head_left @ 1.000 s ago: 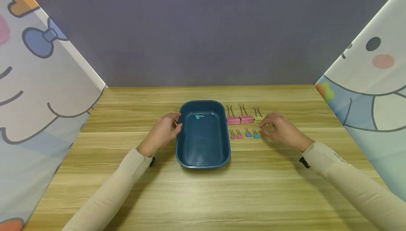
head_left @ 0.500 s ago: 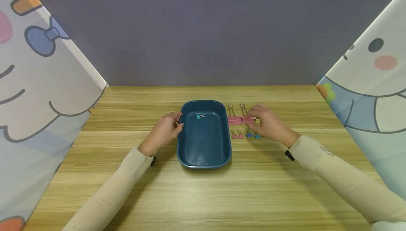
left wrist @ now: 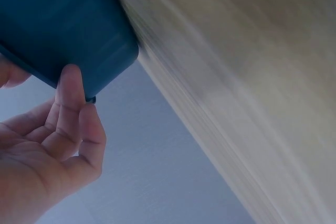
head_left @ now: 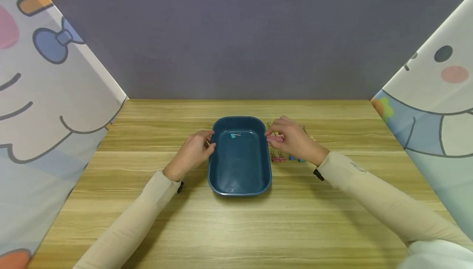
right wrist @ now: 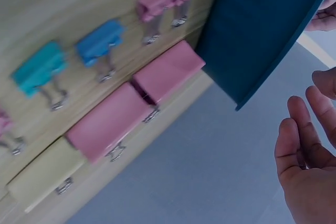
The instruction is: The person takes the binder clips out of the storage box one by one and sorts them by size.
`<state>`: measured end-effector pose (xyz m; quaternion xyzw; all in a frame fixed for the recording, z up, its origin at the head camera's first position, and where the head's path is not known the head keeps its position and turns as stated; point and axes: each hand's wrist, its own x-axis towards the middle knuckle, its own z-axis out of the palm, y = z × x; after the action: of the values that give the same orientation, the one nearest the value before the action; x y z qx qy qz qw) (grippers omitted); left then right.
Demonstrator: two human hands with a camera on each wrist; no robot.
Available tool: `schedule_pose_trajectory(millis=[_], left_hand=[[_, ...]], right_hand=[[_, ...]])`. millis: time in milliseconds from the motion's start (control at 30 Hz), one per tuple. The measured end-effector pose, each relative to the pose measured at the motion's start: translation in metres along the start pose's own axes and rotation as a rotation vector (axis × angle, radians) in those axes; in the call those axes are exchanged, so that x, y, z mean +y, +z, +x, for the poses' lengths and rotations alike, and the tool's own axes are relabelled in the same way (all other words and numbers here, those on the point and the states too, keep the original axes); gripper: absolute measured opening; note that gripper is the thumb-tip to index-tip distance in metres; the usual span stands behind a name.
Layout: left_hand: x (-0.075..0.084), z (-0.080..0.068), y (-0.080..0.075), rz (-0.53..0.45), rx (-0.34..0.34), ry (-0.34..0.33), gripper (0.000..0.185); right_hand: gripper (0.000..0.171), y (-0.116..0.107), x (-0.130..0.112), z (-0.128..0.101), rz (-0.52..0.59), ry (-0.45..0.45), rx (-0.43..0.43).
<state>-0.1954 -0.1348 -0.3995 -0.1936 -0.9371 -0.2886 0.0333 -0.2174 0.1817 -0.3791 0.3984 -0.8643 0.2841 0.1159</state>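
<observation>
My left hand (head_left: 192,152) holds the left rim of a dark blue plastic tray (head_left: 269,174), its fingertips (left wrist: 71,80) on the outer wall in the left wrist view. A small teal binder clip (head_left: 233,136) lies inside the tray near its far end. My right hand (head_left: 292,139) hovers above the row of large clips by the tray's right rim, hiding part of it. The right wrist view shows its fingers loosely bent, with no object between them and the thumb (right wrist: 325,81). Under this hand lie two large pink binder clips (right wrist: 111,121) and a pale yellow one (right wrist: 46,174).
A second row nearer the person holds small binder clips: pink ones (right wrist: 157,2), a blue one (right wrist: 100,40) and a teal one (right wrist: 41,68). Another pink clip (right wrist: 4,123) shows at that view's edge. A grey wall (head_left: 240,35) stands behind the wooden table (head_left: 236,232).
My right hand has moved left, from the right end of the clips over the large pink ones to the tray's rim. My left hand has stayed at the tray.
</observation>
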Motion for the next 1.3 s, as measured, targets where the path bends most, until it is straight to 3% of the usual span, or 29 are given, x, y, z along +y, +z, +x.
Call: schedule_pose_trajectory(millis=[167, 400, 767, 1167, 1300], left_hand=[[0.001, 0.0, 0.0, 0.007, 0.002, -0.001, 0.042], [0.001, 0.0, 0.0, 0.008, 0.003, 0.0, 0.042], [0.001, -0.001, 0.0, 0.001, 0.009, 0.008, 0.042], [0.0, 0.001, -0.001, 0.017, 0.003, -0.007, 0.041], [0.0, 0.001, -0.001, 0.009, 0.004, 0.001, 0.04]], right_hand=[[0.012, 0.001, -0.003, 0.01, 0.02, 0.019, -0.03], [0.012, 0.003, -0.008, 0.027, -0.035, 0.047, -0.068], [0.012, 0.013, -0.01, 0.062, -0.017, 0.163, -0.097], [0.017, 0.038, -0.015, 0.089, -0.011, 0.211, -0.18], [0.019, 0.047, -0.016, 0.093, -0.007, 0.267, -0.233]])
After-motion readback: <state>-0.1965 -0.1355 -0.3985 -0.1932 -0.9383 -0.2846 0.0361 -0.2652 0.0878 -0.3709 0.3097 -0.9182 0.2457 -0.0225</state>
